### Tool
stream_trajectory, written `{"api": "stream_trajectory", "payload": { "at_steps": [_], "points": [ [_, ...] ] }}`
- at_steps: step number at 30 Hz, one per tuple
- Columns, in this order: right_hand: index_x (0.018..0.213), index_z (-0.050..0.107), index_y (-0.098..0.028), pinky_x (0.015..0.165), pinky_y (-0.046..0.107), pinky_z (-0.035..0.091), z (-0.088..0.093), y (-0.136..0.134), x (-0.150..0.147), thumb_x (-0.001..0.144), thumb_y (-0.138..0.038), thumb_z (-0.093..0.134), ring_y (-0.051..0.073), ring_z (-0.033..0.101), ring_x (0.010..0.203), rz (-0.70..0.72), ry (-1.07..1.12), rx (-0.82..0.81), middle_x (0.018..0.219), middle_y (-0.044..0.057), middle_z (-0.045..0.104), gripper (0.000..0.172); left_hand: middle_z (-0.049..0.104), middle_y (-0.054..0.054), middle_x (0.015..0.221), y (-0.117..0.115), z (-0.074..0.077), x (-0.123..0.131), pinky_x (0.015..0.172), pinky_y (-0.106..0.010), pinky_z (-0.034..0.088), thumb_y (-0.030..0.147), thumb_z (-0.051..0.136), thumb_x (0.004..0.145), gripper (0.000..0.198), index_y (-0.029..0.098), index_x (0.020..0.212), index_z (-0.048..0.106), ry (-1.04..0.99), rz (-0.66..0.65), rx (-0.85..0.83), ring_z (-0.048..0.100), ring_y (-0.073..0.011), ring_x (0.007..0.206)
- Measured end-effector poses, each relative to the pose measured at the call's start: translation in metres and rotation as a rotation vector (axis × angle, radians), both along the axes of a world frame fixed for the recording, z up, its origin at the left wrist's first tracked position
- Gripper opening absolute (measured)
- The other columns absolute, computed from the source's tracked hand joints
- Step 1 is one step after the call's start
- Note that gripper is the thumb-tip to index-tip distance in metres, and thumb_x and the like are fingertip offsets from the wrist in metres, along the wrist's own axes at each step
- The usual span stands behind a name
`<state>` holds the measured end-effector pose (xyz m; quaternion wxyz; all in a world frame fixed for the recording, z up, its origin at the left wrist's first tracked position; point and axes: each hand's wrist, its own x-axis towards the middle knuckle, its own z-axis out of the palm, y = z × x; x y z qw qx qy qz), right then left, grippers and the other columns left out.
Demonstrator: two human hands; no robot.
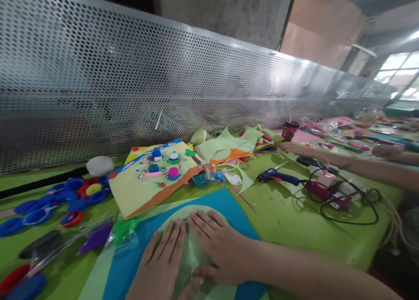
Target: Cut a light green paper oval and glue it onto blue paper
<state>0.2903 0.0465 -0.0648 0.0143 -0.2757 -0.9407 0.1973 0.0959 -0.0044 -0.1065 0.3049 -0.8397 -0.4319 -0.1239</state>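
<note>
Both hands lie flat on a pale green rounded sheet (209, 209), which rests on a blue sheet (131, 258). My left hand (162, 256) has its fingers stretched out and pointing away, at the left part of the pale green sheet. Beside it on the right, my right hand (219, 247) presses down with spread fingers, its thumb near my left hand. Neither hand grips anything. Under the blue sheet a light green sheet (94, 274) sticks out at the left. The lower part of the pale green sheet is partly hidden by the hands.
Blue and red clay tubs (37, 215) and bagged purple clay (96, 237) lie left. Behind are a decorated picture (153, 173) and green paper scraps (229, 143). A glue gun (278, 176) and tangled black cable (350, 222) lie right, near another person's arm (330, 158).
</note>
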Motion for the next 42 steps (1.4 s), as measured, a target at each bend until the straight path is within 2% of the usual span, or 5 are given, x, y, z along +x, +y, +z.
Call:
{"api": "stream_trajectory", "payload": {
  "at_steps": [18,25,31,37,42],
  "points": [
    [0.142,0.012,-0.002,0.111,0.052,0.002,0.003,0.0,-0.002,0.084,-0.065,0.03,0.029,0.0,0.137,-0.022,-0.028,-0.033,0.149,0.017,0.005,0.088,0.052,-0.017,0.129,-0.001,-0.004,0.0,0.094,-0.04,0.03,0.072,0.028,0.074,0.098,0.008,0.14,-0.005,-0.071,0.017,-0.107,0.052,-0.0308,0.115],
    [0.142,0.014,-0.001,0.112,0.046,0.001,0.002,0.006,0.001,0.087,-0.06,0.027,0.026,-0.004,0.137,-0.032,-0.022,0.039,0.149,0.017,0.005,0.082,0.041,-0.018,0.139,-0.01,0.004,0.007,0.102,-0.042,0.015,0.076,0.026,0.071,0.1,0.006,0.141,0.011,-0.112,0.063,-0.115,0.039,-0.0356,0.126],
    [0.142,0.013,-0.001,0.112,0.048,0.006,-0.003,0.008,-0.002,0.086,-0.062,0.028,0.028,0.003,0.138,-0.02,-0.031,0.041,0.149,0.018,0.008,0.084,0.046,-0.019,0.133,-0.01,-0.003,0.009,0.095,-0.043,0.029,0.075,0.028,0.072,0.101,0.009,0.139,-0.008,-0.14,0.019,-0.199,0.048,-0.0345,0.119],
    [0.141,0.022,-0.003,0.112,0.046,0.008,0.002,0.011,-0.006,0.084,-0.063,0.033,0.028,0.01,0.137,-0.03,-0.012,0.076,0.148,0.018,0.019,0.084,0.039,-0.013,0.137,-0.008,0.01,0.01,0.091,-0.046,0.046,0.073,0.028,0.074,0.087,0.011,0.135,0.031,-0.192,0.207,-0.407,0.044,-0.0319,0.122],
    [0.142,0.018,0.0,0.112,0.045,0.004,-0.001,0.011,-0.012,0.083,-0.065,0.032,0.028,0.006,0.138,0.007,0.014,0.08,0.149,0.018,0.013,0.088,0.03,-0.016,0.14,-0.004,0.009,0.009,0.096,-0.054,0.043,0.08,0.031,0.066,0.1,0.007,0.135,0.03,-0.226,0.209,-0.43,0.034,-0.0362,0.127]
  ]
}}
